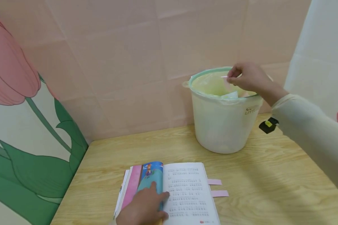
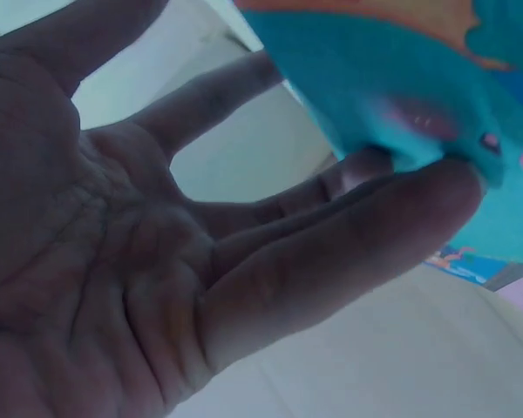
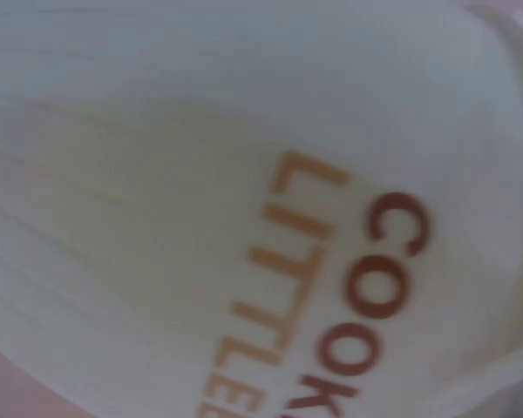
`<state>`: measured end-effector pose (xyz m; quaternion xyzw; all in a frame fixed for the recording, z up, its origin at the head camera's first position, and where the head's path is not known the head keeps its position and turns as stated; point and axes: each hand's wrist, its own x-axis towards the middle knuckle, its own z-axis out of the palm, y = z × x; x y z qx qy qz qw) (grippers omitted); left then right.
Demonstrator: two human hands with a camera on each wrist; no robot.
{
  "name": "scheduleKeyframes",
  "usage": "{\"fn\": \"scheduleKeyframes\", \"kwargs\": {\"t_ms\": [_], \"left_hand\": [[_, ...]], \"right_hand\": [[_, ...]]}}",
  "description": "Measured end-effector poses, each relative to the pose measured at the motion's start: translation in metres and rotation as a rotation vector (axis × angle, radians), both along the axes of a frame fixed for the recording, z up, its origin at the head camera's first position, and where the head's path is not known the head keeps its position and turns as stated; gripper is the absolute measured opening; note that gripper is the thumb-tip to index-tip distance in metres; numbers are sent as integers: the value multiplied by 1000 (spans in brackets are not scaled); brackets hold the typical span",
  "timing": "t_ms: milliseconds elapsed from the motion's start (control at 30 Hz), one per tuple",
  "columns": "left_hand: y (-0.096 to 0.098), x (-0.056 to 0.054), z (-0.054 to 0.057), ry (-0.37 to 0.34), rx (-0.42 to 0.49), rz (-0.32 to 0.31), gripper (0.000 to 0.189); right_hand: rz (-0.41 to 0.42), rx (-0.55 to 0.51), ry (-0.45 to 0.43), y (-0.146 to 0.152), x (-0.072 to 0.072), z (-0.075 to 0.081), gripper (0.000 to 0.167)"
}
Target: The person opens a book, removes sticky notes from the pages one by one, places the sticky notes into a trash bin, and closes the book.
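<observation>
In the head view an open book (image 1: 186, 175) lies on the table, a colourful picture on its left page and printed text on its right. My left hand (image 1: 143, 204) rests on the book near the fold, its index finger extended onto the picture. The left wrist view has my left hand (image 2: 200, 218) with outstretched fingers at the teal page (image 2: 357, 78). At the back right my right hand (image 1: 249, 76) pinches a thin pink strip of paper (image 1: 227, 83) over the mouth of a whitish bin (image 1: 222, 125). That hand is outside the right wrist view, which the bin's lettered wall (image 3: 183, 209) fills.
Two pink paper tabs (image 1: 220, 193) stick out from the book's right edge. Crumpled pale scraps (image 1: 230, 95) show inside the bin, which has a clear liner over its green rim. A pinkish cloth wall (image 1: 129, 62) stands behind the wooden table (image 1: 129, 147).
</observation>
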<state>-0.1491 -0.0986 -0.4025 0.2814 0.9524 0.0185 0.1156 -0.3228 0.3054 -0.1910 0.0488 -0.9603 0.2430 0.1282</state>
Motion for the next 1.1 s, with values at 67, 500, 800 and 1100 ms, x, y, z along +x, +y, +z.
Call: {"fn": "scheduleKeyframes", "kwargs": {"t_ms": [67, 500, 800, 1100], "left_hand": [[3, 0, -3, 32, -24, -19, 57], [2, 4, -4, 84, -128, -130, 72], [0, 6, -4, 84, -141, -133, 70], [0, 4, -3, 121, -129, -164, 69]], "right_hand": [[0, 7, -11, 3, -2, -4, 31], [49, 256, -137, -11, -6, -4, 24], [46, 322, -200, -20, -6, -1, 28], [42, 380, -207, -21, -2, 0, 30]]}}
